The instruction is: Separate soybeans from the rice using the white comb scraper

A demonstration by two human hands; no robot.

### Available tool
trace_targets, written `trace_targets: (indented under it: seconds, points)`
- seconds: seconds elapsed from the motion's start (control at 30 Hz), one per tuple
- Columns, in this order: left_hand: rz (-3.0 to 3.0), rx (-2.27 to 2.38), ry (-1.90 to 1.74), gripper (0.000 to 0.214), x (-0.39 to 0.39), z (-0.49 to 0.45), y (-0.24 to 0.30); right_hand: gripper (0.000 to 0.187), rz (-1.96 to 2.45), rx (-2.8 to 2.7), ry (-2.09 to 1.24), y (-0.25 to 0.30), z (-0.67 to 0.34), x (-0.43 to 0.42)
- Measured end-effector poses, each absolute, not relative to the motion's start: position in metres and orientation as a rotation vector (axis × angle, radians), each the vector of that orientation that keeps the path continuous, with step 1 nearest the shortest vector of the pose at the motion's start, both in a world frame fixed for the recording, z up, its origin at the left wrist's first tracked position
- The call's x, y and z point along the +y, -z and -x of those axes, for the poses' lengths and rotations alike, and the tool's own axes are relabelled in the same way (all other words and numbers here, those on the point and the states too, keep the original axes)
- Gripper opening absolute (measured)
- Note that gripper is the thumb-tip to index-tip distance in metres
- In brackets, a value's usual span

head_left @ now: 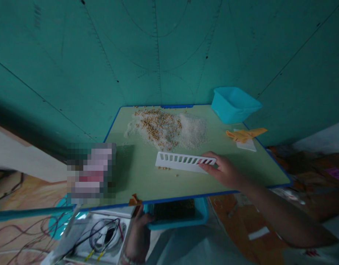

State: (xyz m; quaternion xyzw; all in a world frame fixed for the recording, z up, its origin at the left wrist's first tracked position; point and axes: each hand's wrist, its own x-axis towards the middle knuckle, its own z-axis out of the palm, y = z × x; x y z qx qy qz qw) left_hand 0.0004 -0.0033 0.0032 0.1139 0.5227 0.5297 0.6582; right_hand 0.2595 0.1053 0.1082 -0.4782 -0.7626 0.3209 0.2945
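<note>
Fingers of the right hand (224, 171) close on the right end of a white slotted scraper (184, 162), with the fingertips laid over its last slots and the thumb hidden beneath. The scraper is a long flat strip with a row of oblong openings. It rests on a pale green board (136, 176) edged in blue, roughly across the board's middle, though I cannot tell whether it lies flat or leans on its long edge. Just beyond it, towards the far edge, spreads a heap of mixed grain (166, 127), with yellowish round seeds on the left and centre and fine white grains on the right. A few stray seeds (165, 168) lie by the scraper's left end, and the strip itself is apart from the heap. Lower in the head view, the left hand (137, 235) curls round the left rim of a teal basket (176, 213) with a dark mesh floor, held just under the board's near edge. At the far right corner stands a teal tub (234, 103), tilted, and near it an orange scrap (245, 134) lies on a white card (247, 145). A white tray of cables (97, 235) sits at lower left, and a teal cutting mat (158, 48) fills the background.
</note>
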Motion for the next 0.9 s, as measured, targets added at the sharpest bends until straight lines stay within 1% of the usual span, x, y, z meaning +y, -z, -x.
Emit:
trace_targets:
  seconds: [0.37, 0.63, 0.9]
  points:
    - [-0.258, 1.194, -1.192, 0.037, -0.001, 0.002, -0.009, 0.018, 1.190, -2.095, -0.847, -0.108, -0.257, 0.094]
    - [-0.252, 1.198, -1.179, 0.019, -0.003, 0.002, -0.012, 0.017, 1.148, -2.120, -0.862, -0.105, -0.253, 0.091]
    - [-0.271, 1.200, -1.200, 0.018, -0.003, 0.005, -0.004, 0.018, 1.172, -2.092, -0.945, -0.103, -0.254, 0.084]
